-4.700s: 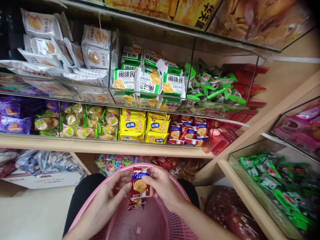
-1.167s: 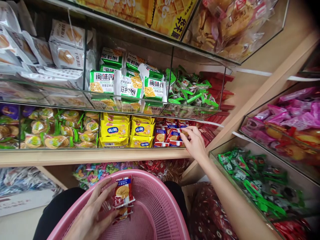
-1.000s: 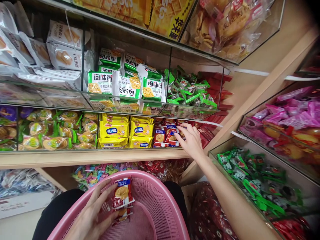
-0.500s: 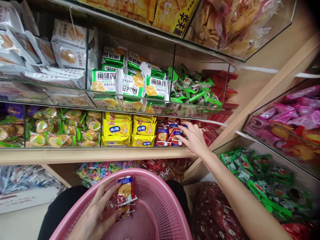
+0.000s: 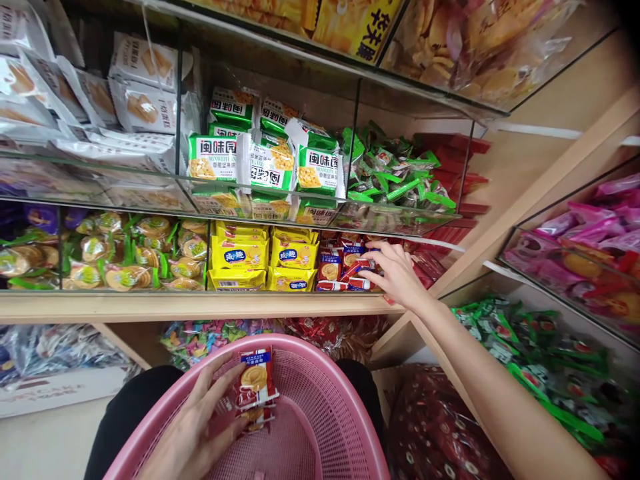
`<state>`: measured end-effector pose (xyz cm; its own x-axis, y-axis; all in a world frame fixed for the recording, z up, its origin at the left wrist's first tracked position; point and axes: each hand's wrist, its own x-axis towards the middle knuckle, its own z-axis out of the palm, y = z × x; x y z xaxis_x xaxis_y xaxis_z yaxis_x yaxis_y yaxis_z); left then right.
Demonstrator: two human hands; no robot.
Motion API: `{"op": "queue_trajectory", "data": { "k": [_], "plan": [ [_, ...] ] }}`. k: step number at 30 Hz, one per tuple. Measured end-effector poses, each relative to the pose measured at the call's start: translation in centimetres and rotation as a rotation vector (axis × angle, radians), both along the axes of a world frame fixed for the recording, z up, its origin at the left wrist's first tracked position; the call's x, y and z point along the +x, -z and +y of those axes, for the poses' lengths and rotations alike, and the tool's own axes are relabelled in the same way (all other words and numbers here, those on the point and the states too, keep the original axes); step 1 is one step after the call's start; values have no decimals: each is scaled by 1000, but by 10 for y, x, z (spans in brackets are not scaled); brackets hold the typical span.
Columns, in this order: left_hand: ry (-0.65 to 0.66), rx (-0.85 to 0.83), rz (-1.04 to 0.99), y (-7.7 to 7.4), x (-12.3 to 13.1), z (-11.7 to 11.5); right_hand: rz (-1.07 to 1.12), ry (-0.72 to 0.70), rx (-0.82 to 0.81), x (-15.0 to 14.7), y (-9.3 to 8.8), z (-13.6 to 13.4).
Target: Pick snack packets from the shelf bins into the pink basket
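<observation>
My left hand is over the inside of a pink plastic basket, its fingers closed around small cookie packets in red, blue and white wrappers. One packet faces up, and another shows below it. On the lower shelf, my right hand reaches into a glass-fronted compartment of matching cookie packets. Its thumb and forefinger lie on either side of a tilted packet. The other fingers curl behind, and what lies under the palm is mostly hidden.
Yellow packs fill the compartment to the left. Above are green-and-white packets behind a glass ledge. A wooden shelf edge runs before my right hand. Green-wrapped snacks and a dark red bag lie right.
The whole view has shifted slightly, so things appear a little farther right. My left hand keeps the packets over the basket. My right hand stays at the same compartment, and a red bit now shows beneath it.
</observation>
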<state>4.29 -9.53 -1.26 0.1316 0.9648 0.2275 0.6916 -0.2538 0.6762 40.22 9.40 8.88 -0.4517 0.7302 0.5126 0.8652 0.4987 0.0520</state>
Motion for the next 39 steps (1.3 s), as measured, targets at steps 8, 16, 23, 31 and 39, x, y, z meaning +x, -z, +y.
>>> {"op": "queue_trajectory", "data": {
  "k": [8, 16, 23, 31, 39],
  "plan": [
    [-18, -21, 19, 3, -1, -1, 63, -91, 29, 1, -9, -8],
    [1, 51, 80, 11, -5, 0, 139, -146, 173, 0, -12, -25],
    [3, 61, 66, 11, -5, 2, 212, -154, 247, -1, -15, -51],
    [27, 98, 48, 16, -7, 0, 313, -289, 187, -25, -7, -98],
    [16, 1, 57, 4, -9, -5, 250, -421, -202, -68, 20, -132]
  ]
}}
